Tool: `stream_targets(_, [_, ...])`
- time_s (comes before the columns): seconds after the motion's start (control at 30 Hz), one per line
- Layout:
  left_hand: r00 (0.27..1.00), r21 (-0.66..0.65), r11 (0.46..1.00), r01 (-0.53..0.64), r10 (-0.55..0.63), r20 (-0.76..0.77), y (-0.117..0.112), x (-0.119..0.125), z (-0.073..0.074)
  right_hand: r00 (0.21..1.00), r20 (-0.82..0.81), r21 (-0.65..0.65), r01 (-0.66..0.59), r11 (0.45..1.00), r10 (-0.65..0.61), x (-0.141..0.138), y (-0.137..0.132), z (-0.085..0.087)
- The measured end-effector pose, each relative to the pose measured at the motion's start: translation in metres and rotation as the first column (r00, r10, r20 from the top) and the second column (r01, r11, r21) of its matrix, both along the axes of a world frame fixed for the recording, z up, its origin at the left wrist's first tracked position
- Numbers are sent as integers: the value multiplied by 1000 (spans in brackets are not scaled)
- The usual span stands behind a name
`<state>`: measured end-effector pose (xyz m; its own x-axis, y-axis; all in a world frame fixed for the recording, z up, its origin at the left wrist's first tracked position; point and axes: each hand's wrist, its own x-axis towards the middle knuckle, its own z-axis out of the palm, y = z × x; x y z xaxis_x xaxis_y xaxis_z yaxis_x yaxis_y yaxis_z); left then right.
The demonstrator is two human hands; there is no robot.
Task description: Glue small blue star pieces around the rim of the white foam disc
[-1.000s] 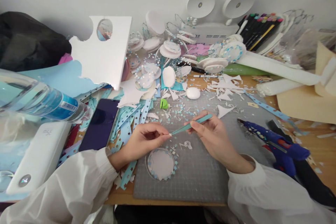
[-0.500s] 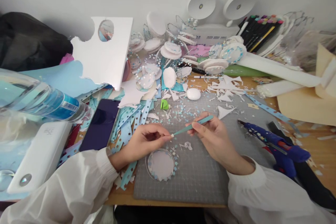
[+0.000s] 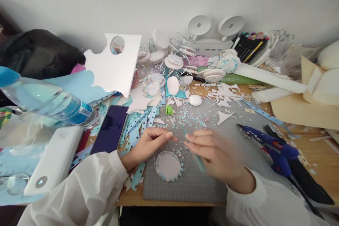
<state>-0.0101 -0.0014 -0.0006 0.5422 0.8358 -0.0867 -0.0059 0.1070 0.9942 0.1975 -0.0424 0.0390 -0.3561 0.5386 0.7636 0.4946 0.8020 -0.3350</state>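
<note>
My left hand [image 3: 153, 143] hovers above the cutting mat [image 3: 185, 190] with thumb and fingertips brought together. Whatever is in that pinch is too small and blurred to make out. My right hand [image 3: 215, 153], smeared by motion, grips slim teal tweezers [image 3: 199, 162] whose lower end slants down toward me. Below my left hand lies a round white disc [image 3: 167, 166] with a clear rim, edged with pale blue and white stars. Loose tiny stars [image 3: 182, 117] are scattered over the mat beyond both hands.
A blue glue gun [image 3: 272, 144] lies at right. Left are a phone [image 3: 109, 129], a white power bank [image 3: 54, 160], a water bottle [image 3: 53, 99] and star-punched paper strips [image 3: 137, 127]. White decorated discs [image 3: 174, 60] crowd the back, near a green punch [image 3: 168, 109].
My right hand has drawn back from the left fingertips, turning the tweezers from pointing left to a steep slant. The white star no longer shows at my left fingertips. The view has shifted.
</note>
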Motion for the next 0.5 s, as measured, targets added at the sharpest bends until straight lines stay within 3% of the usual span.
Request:
stream_targets(0.1, [995,-77,996,46,-39,94,-1,-1,-3,954,294,222,-121,968,52,-16,-2,8])
stream_targets(0.23, [987,-236,972,11,27,159,-1,1,-1,901,434,323,-175,930,19,-33,1,9])
stream_targets(0.37, [979,-294,955,-24,82,186,-1,4,2,892,451,246,-99,964,-24,-36,1,5])
stream_targets(0.5, [980,-290,956,-39,93,177,2,3,0,920,382,79,64,995,-89,-4,-26,0])
